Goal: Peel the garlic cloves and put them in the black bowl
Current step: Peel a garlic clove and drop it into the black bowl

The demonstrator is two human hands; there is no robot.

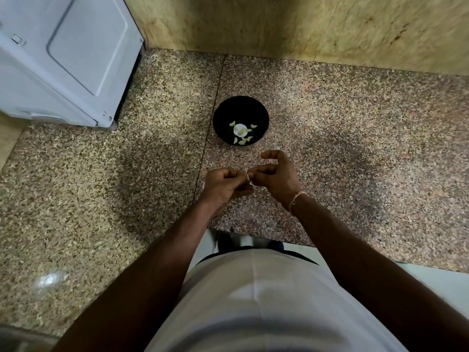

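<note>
- Two hands are brought together over the granite counter [355, 128], just on the near side of the black bowl [220, 110], probably so that a finished clove needs only a short move to be dropped in.
- One garlic clove [248, 176] is pinched between the fingertips of the left hand [224, 185] and those of the right hand [275, 177]; both sets of fingers are curled tightly round it, and nothing else is held.
- Such a two-sided pinch suggests that the clove is steadied by one hand while the skin is worked loose by the other; which hand does which cannot be told.
- Little of the held clove is shown: only a pale, papery sliver is seen between the fingertips, so its skin is judged to be at least partly on.
- Several peeled cloves [243, 141] are seen inside the black bowl, small, pale yellow-green and crescent-shaped, scattered round a bright white patch at its bottom that may be a reflection.
- A few pale flecks, possibly shed skin, are seen on the counter just right of the hands, nearer than the bowl.
- A white appliance [68, 59] is seen well to the left of the bowl and beyond it.
</note>
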